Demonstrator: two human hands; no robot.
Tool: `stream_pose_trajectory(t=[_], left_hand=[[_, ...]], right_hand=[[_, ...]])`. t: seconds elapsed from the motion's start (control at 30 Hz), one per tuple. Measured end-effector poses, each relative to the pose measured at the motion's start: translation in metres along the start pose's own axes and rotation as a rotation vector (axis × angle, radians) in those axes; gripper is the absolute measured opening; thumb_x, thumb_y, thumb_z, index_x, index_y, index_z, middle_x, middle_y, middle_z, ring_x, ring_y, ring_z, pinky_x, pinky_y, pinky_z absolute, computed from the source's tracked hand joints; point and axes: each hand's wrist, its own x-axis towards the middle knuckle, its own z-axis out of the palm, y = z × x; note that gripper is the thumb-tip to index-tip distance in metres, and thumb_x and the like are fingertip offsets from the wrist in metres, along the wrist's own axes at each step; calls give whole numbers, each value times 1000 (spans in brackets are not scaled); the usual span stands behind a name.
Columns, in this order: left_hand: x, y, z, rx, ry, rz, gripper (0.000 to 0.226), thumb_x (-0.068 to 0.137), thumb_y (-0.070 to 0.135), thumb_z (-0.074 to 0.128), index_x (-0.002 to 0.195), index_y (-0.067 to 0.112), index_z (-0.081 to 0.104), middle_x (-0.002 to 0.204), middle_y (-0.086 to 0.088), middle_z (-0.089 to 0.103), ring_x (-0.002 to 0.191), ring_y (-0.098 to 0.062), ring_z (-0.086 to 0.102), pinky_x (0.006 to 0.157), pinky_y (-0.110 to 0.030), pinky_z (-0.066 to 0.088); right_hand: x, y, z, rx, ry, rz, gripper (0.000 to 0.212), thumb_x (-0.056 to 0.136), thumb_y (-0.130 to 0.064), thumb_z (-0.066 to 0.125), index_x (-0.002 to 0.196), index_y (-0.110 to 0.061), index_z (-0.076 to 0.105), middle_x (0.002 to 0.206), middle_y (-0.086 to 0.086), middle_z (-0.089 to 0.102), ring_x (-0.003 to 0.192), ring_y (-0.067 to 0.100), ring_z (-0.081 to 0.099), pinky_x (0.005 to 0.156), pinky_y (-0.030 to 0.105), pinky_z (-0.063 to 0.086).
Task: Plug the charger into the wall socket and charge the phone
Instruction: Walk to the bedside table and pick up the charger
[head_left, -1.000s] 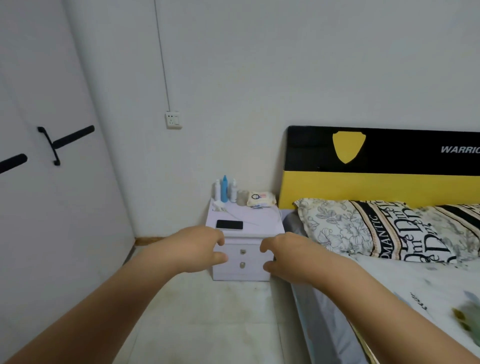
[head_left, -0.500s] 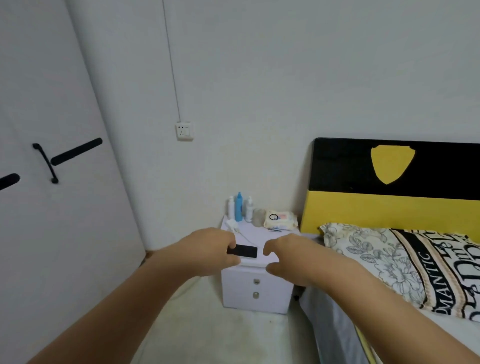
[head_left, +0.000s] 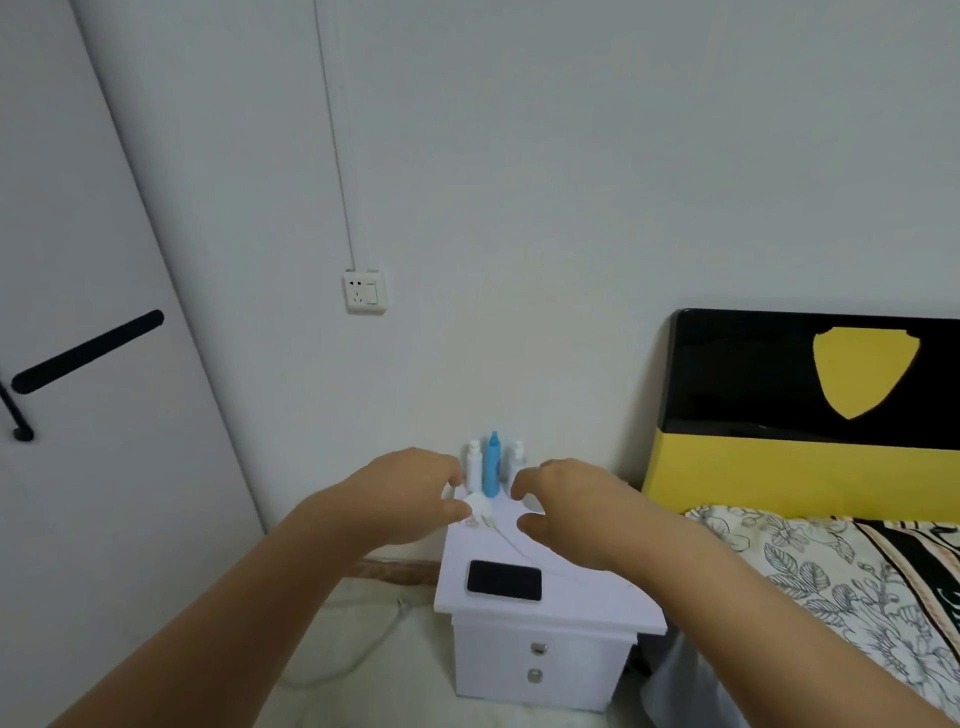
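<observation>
The white wall socket (head_left: 365, 292) sits on the wall above and left of a white nightstand (head_left: 587, 603). A black phone (head_left: 504, 579) lies face up near the nightstand's front edge. The white charger (head_left: 476, 505) rests at the back left of the top, and its thin white cable (head_left: 506, 540) trails toward the front right. My left hand (head_left: 410, 493) has its thumb and forefinger pinched around the charger. My right hand (head_left: 571, 504) hovers beside it with curled, spread fingers and holds nothing.
A blue bottle (head_left: 491, 462) and two white bottles stand at the back of the nightstand. A bed with a black and yellow headboard (head_left: 805, 452) and patterned pillow (head_left: 831, 577) is on the right. A wardrobe door (head_left: 78, 467) stands at left. A white cord (head_left: 363, 649) lies on the floor.
The view has moved closer to the nightstand. Both hands have reached forward past the phone to the back of the top, and my left hand has closed on the charger.
</observation>
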Motion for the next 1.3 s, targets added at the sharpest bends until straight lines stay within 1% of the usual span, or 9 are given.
stream_pose_trajectory(t=[0.13, 0.3, 0.43, 0.6, 0.67, 0.77, 0.87, 1.03, 1.3], left_hand=[[36, -14, -3, -29, -24, -7, 40, 89, 38, 47, 123, 18, 46, 127, -3, 54, 110, -17, 51, 87, -25, 38], [84, -33, -7, -20, -23, -26, 41, 90, 38, 46, 126, 17, 45, 133, -3, 51, 116, -18, 48, 94, -28, 37], [127, -43, -15, -31, -4, -57, 41, 89, 38, 47, 125, 18, 45, 133, -3, 52, 117, -18, 49, 97, -29, 39], [173, -57, -23, -35, -4, -103, 41, 88, 40, 48, 124, 19, 46, 132, -3, 52, 116, -19, 49, 97, -31, 39], [187, -67, -25, -40, -8, -122, 42, 88, 40, 48, 124, 20, 46, 131, -3, 53, 116, -19, 49, 98, -33, 40], [207, -86, -26, -39, -33, -133, 42, 88, 40, 48, 124, 19, 46, 131, -4, 53, 116, -20, 49, 97, -33, 40], [231, -107, -25, -51, -57, -141, 42, 88, 40, 48, 124, 19, 46, 130, -4, 53, 114, -20, 50, 95, -32, 40], [274, -152, -30, -15, -106, -107, 43, 88, 42, 48, 124, 19, 46, 129, -4, 54, 114, -22, 50, 95, -34, 41], [342, -228, -25, -12, -195, -6, 41, 87, 43, 47, 121, 21, 48, 127, -3, 55, 112, -21, 50, 90, -30, 38]], right_hand=[[42, 9, -1, -8, -46, -3, 37, 93, -30, 47, 130, -20, 49, 131, 7, 55, 118, 27, 52, 94, 37, 44], [98, 28, -4, 3, -52, -31, 36, 93, -26, 44, 127, -15, 51, 122, 9, 59, 110, 26, 54, 88, 34, 45], [144, 48, -7, 19, -74, -56, 34, 93, -26, 45, 125, -16, 52, 121, 7, 57, 107, 23, 54, 79, 30, 42], [202, 64, -14, 15, -98, -59, 33, 92, -25, 46, 122, -14, 54, 123, 9, 57, 111, 27, 55, 90, 36, 47], [223, 65, -14, 1, -114, -69, 33, 92, -26, 46, 122, -14, 54, 124, 10, 57, 112, 27, 54, 90, 36, 47], [252, 62, -11, 7, -163, -92, 38, 93, -28, 45, 130, -19, 49, 131, 7, 52, 117, 26, 51, 83, 30, 41], [281, 59, -8, 17, -182, -92, 38, 93, -28, 45, 131, -19, 48, 133, 8, 52, 118, 26, 51, 88, 33, 43], [332, 46, 3, 44, -214, -49, 37, 93, -26, 46, 129, -16, 50, 131, 9, 54, 116, 26, 52, 91, 35, 45], [403, 23, 23, 135, -256, 91, 34, 94, -26, 45, 126, -13, 52, 129, 10, 55, 114, 27, 53, 92, 34, 44]])
